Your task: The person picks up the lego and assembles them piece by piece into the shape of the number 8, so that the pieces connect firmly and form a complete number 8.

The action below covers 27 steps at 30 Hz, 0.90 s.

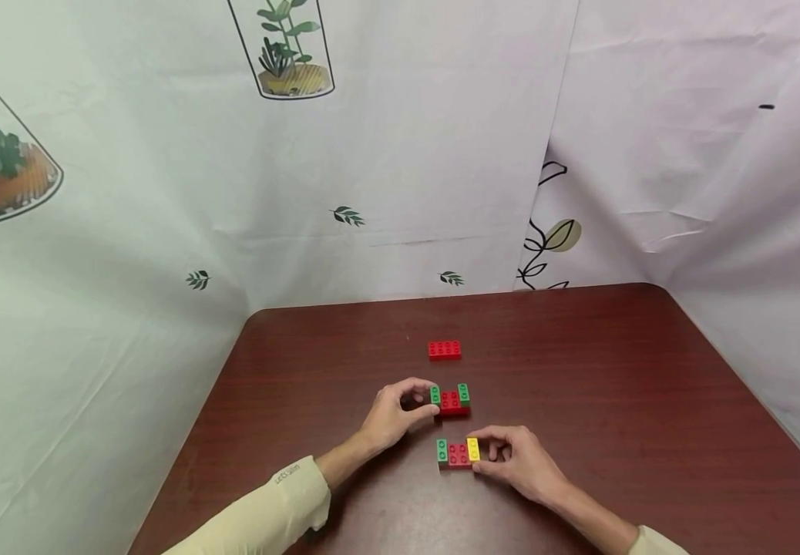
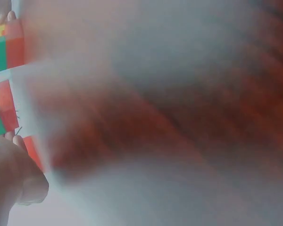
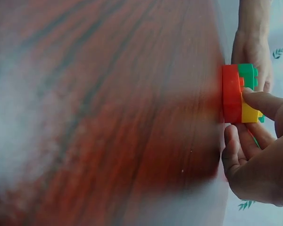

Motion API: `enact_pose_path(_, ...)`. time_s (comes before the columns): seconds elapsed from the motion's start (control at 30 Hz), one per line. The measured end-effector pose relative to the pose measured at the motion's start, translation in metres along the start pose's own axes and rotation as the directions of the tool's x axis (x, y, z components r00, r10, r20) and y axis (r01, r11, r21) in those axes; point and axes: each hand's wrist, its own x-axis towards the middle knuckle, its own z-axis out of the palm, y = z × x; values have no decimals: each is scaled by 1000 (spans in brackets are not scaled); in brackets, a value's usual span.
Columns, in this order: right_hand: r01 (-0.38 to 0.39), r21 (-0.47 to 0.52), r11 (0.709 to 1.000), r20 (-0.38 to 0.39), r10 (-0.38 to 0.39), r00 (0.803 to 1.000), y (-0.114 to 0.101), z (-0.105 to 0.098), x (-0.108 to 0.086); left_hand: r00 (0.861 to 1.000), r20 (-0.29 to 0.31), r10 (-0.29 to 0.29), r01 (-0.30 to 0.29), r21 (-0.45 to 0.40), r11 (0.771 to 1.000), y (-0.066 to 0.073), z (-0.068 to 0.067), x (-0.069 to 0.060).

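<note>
My left hand [image 1: 389,415] pinches the green brick [image 1: 435,395] on the left end of a red brick [image 1: 450,402]. A second green brick [image 1: 464,394] sits on that brick's right end. Nearer to me, my right hand [image 1: 523,462] pinches a yellow brick [image 1: 473,449] between thumb and fingers. It sits on the right end of another red brick [image 1: 457,455], whose left end carries a green brick [image 1: 442,450]. In the right wrist view, the thumb lies against the yellow brick [image 3: 249,114]. The left wrist view shows the left hand [image 2: 16,174] only at its edge.
A bare red brick [image 1: 445,351] lies farther back on the brown table [image 1: 580,370]. White printed cloth [image 1: 407,154] hangs behind the table and along both sides.
</note>
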Motion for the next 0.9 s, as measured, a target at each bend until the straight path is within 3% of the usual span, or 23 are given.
enact_pose_path(0.4,-5,-15,1000,-6,5,1000,1,1,5,999,2,-32,32,-18,999,20,-6,-9)
enact_pose_path(0.9,-34,10,999,19,34,999,1,-1,6,998,39,-47,51,-117,992,33,-5,-24)
